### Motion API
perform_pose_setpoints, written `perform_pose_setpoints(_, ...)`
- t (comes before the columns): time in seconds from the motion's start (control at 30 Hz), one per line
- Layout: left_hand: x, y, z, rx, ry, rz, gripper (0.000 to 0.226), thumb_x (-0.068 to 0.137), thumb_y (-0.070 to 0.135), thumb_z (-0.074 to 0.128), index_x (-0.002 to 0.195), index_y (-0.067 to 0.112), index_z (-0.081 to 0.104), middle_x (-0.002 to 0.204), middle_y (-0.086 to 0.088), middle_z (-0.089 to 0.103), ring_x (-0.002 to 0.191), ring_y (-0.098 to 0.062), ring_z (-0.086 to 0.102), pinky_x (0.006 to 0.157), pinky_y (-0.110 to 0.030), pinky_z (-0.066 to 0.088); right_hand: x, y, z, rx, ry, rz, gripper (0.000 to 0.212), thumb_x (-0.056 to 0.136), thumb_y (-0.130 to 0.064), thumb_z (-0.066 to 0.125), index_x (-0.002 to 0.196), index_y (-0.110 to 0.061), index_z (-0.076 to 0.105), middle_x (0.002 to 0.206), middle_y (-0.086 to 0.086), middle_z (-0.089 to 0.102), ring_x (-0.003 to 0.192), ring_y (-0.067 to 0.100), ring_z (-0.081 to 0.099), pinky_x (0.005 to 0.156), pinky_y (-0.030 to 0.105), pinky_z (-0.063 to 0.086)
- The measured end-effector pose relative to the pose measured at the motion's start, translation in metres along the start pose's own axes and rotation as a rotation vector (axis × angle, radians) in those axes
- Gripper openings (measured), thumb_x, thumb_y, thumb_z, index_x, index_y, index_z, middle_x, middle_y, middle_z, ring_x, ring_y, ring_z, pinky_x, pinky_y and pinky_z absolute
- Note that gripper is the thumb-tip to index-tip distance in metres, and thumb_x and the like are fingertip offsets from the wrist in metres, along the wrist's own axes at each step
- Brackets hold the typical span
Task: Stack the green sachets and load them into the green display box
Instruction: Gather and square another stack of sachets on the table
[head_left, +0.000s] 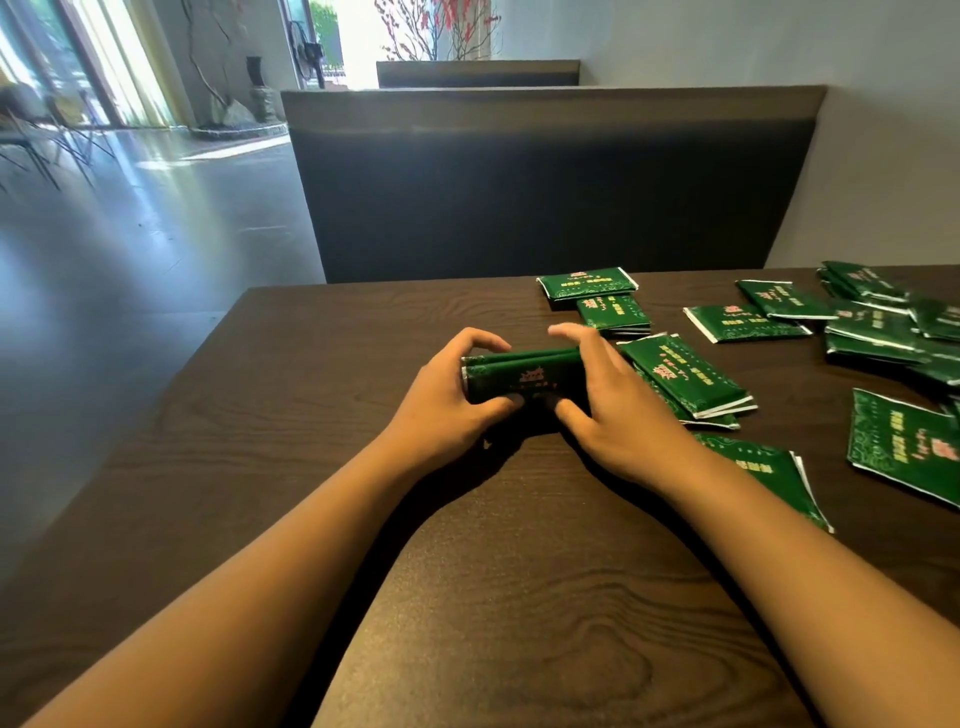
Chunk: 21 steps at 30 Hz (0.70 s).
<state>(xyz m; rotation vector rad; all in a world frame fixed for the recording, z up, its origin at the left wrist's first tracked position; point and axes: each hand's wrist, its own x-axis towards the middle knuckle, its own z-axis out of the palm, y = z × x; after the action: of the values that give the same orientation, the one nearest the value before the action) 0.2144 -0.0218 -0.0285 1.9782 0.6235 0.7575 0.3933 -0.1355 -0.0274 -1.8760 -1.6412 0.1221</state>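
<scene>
A stack of green sachets (522, 376) stands on its long edge in the middle of the dark wooden table (322, 415). My left hand (447, 400) grips its left end, thumb in front and fingers curled over the top. My right hand (608, 410) grips its right end the same way. Loose green sachets lie to the right: a small pile (685, 376) beside my right hand, one (769, 478) partly under my right forearm, two small piles (597, 299) further back. No green display box is in view.
More green sachets are scattered at the table's right side (878, 332), one near the right edge (904, 447). A dark padded bench back (545, 197) rises behind the table. To the left the table edge drops to a glossy floor (130, 234).
</scene>
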Motion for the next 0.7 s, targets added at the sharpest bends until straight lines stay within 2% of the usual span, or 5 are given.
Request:
perform_pose_setpoints(0.1, 0.000, 0.000, -0.002, 0.014, 0.017, 0.021, 0.044, 0.086, 0.009, 0.079, 0.121, 0.027, 0.058, 0.117, 0.006, 0.067, 0.110, -0.008, 0.066, 0.097, -0.036, 0.058, 0.004, -0.006, 0.006, -0.079, -0.017, -0.015, 0.061, 0.090, -0.020, 0.060, 0.140, -0.036, 0.029, 0.132, 0.003, 0.046, 0.118, 0.026, 0.047, 0.100, 0.047, 0.045)
perform_pose_setpoints(0.27, 0.000, -0.003, -0.007, -0.067, 0.296, -0.025, 0.043, 0.085, 0.002, 0.078, 0.113, 0.025, 0.057, 0.116, 0.003, 0.065, 0.110, -0.012, 0.066, 0.090, -0.032, 0.060, 0.004, -0.015, 0.010, -0.008, 0.087, 0.037, 0.069, 0.095, -0.049, 0.054, 0.154, -0.038, 0.021, 0.138, -0.003, 0.040, 0.124, 0.018, 0.037, 0.101, 0.039, 0.038)
perform_pose_setpoints(0.4, 0.002, -0.004, -0.011, -0.184, 0.428, -0.107, 0.040, 0.085, -0.001, 0.076, 0.112, 0.021, 0.055, 0.115, 0.001, 0.063, 0.110, -0.012, 0.063, 0.079, -0.016, 0.058, 0.046, 0.004, -0.003, -0.241, 0.119, 0.214, 0.055, 0.097, -0.046, 0.054, 0.147, -0.026, 0.042, 0.141, 0.006, 0.040, 0.133, 0.029, 0.035, 0.108, 0.048, 0.039)
perform_pose_setpoints(0.6, 0.007, -0.011, -0.011, -0.344, 0.396, -0.201, 0.040, 0.085, 0.001, 0.074, 0.107, 0.028, 0.054, 0.118, -0.002, 0.061, 0.113, -0.023, 0.065, 0.077, -0.046, 0.065, 0.122, 0.039, -0.005, -0.590, -0.031, 0.404, 0.072, 0.093, -0.045, 0.060, 0.154, -0.019, 0.032, 0.163, 0.015, 0.021, 0.147, 0.040, 0.021, 0.116, 0.054, 0.026)
perform_pose_setpoints(0.7, 0.007, -0.011, -0.012, -0.349, 0.395, -0.188, 0.037, 0.086, 0.001, 0.073, 0.106, 0.027, 0.055, 0.117, -0.002, 0.062, 0.113, -0.023, 0.065, 0.078, -0.046, 0.065, 0.150, 0.052, 0.004, -0.585, -0.136, 0.446, 0.075, 0.096, -0.047, 0.052, 0.160, -0.029, 0.017, 0.169, 0.012, 0.004, 0.153, 0.043, 0.001, 0.122, 0.059, 0.009)
